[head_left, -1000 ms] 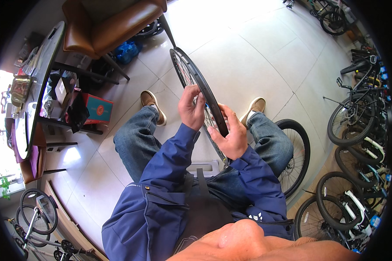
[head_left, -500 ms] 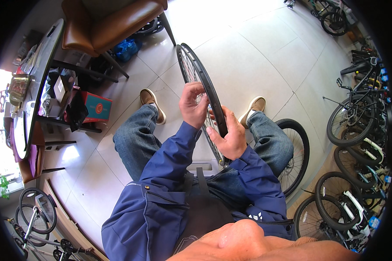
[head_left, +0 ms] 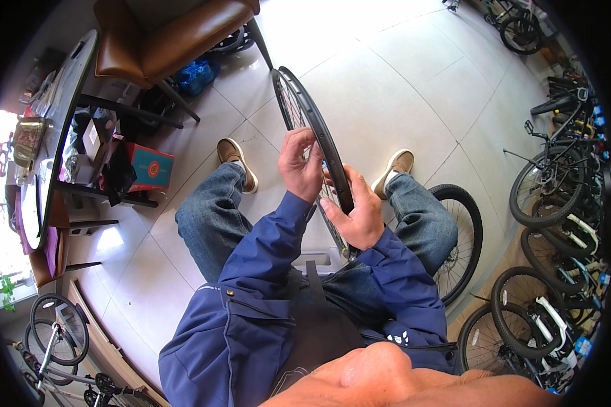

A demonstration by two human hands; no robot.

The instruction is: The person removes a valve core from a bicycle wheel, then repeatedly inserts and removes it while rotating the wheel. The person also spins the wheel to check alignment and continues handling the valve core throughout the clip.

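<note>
A bare bicycle wheel, with a black rim, thin spokes and no tyre, stands on edge between my knees. My right hand wraps round the near part of the rim from the right, thumb on one side and fingers on the other. On the left side of the wheel, my left hand is closed in a pinch beside the rim and spokes. Whatever lies between its fingertips is too small or hidden to make out. Small holes show along the rim's outer face.
Beside my right knee lies a wheel with a black tyre. Many bicycles crowd the right side. At the left are a cluttered table, a brown leather chair and a red and teal box. Another bicycle stands lower left.
The wheel's far end has shifted very slightly to the left. Both hands stay in nearly the same places, with the left fingers moving a little.
</note>
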